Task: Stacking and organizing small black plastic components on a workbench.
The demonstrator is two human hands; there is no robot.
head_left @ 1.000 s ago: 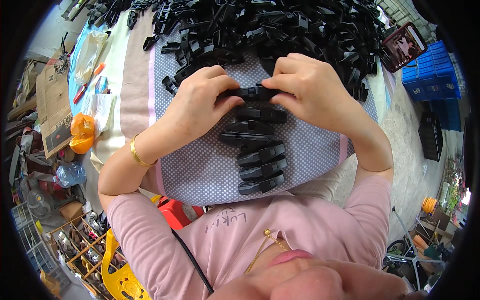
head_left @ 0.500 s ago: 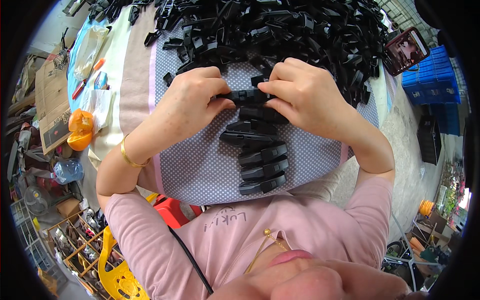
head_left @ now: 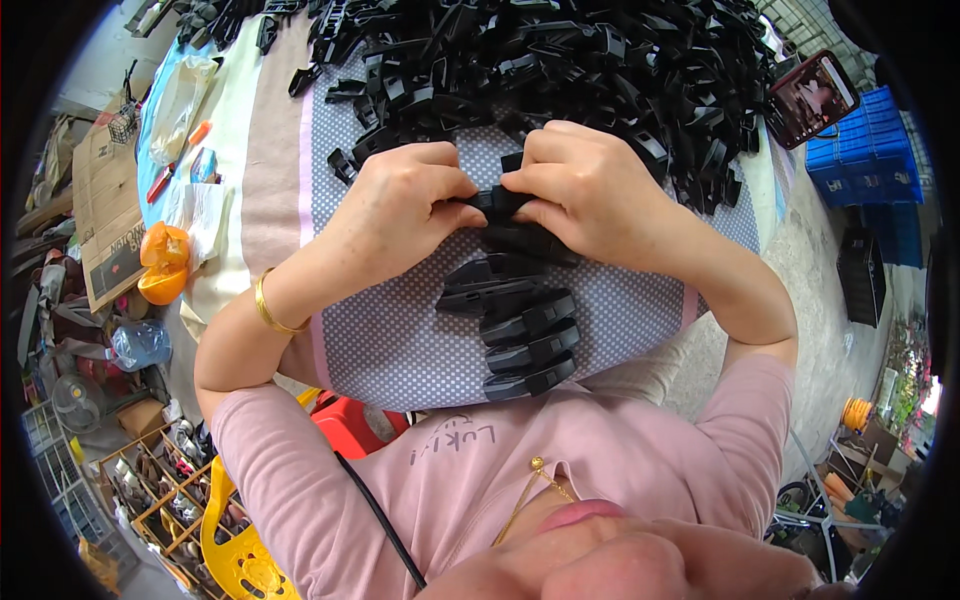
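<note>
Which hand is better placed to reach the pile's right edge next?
Probably the right hand: nearer that side of the pile than the left hand, though both grip a part.

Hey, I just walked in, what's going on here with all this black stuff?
A person's left hand and right hand are pinching a black part between them, one at each end, over a dotted cloth. More black parts lie in a rough row between it and the person's body. Beyond the hands is a big, jumbled pile of black parts, with a phone to its right, screen lit.
</note>
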